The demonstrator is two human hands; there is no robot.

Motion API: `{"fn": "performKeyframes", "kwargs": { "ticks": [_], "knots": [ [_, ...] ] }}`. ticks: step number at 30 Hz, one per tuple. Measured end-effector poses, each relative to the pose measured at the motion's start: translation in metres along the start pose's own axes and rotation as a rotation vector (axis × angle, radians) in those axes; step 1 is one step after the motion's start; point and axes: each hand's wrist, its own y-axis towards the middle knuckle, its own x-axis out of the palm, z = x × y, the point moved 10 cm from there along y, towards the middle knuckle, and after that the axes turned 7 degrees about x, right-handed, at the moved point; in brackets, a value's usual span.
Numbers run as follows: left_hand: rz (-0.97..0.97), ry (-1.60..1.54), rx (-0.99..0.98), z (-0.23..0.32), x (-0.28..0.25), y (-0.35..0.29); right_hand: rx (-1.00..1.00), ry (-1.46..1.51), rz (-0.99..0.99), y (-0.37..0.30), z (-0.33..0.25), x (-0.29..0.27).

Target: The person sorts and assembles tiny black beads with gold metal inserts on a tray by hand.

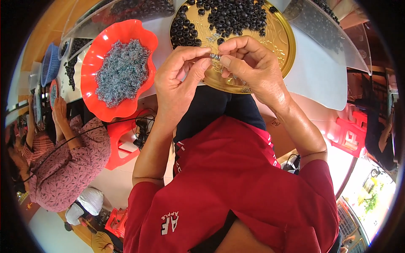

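Observation:
A small metal coil spring [215,56] is pinched between my two hands, above the near part of a round golden tray [287,42]. My left hand [181,76] holds its left end between thumb and fingertips. At the other end, the thumb and forefinger of my right hand [255,67] close on it, with the other fingers curled behind. Black ring-shaped pieces [236,17] are heaped on the far side of the tray. A few loose springs [246,90] lie near its front rim, partly hidden by my right hand.
To the left stands a red wavy-edged bowl [90,80] full of springs [122,74]. Clear plastic bins with black pieces flank the tray. Co-workers sit at the far left, one in a pink patterned top [71,168]. A red stool [120,143] is below the bowl.

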Motion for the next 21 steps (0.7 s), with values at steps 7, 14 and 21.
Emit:
{"fn": "performKeyframes", "kwargs": {
  "ticks": [7, 14, 21],
  "knots": [
    [0.013, -0.186, -0.160, -0.012, 0.006, -0.002, -0.154, -0.072, 0.077, 0.002, -0.002, -0.006],
    [-0.005, -0.148, -0.198, -0.020, 0.011, -0.004, -0.396, -0.392, 0.213, -0.006, -0.016, -0.005],
    [0.045, -0.204, -0.200, -0.022, 0.014, -0.005, -0.742, -0.685, 0.276, -0.020, -0.044, 0.009]
  ]
}}
